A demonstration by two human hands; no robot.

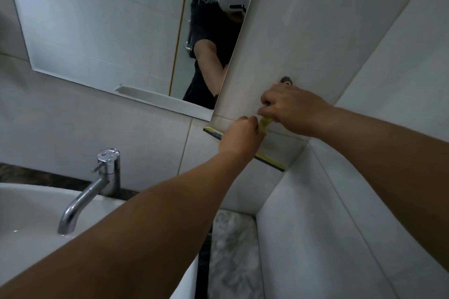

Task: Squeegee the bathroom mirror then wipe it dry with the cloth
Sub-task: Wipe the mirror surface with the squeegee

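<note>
We see both of our hands gathered on the yellow plastic squeegee with a dark rubber blade (pixel 263 123), which hangs against the white tiled wall (pixel 315 19) just to the right of the frameless rectangular wall mirror (pixel 109 31), below that mirror's lower right corner. Our right hand (pixel 291 109) is curled tightly over the upper end of the yellow handle, fingers folded down around it, knuckles toward the wall. Just above those knuckles, right of the mirror's edge, sits a small dark metal wall hook (pixel 286 80); the hand is so close to it that we cannot tell whether a fingertip touches it. Our left hand (pixel 243 136) is closed in a pinch lower on the same handle, thumb and fingertips pressed on the yellow plastic where it meets the blade. The blade runs slantwise behind the left hand, one dark end showing toward the mirror's bottom corner and the other end lying farther right and lower, near the corner where the two tiled walls meet. The blade looks flat against the tile, not on the glass.

Below the mirror and to the left stand the chrome single-lever tap (pixel 97 184) and the white ceramic basin (pixel 31 221). The mirror reflects a person in dark clothing wearing a white headset.
</note>
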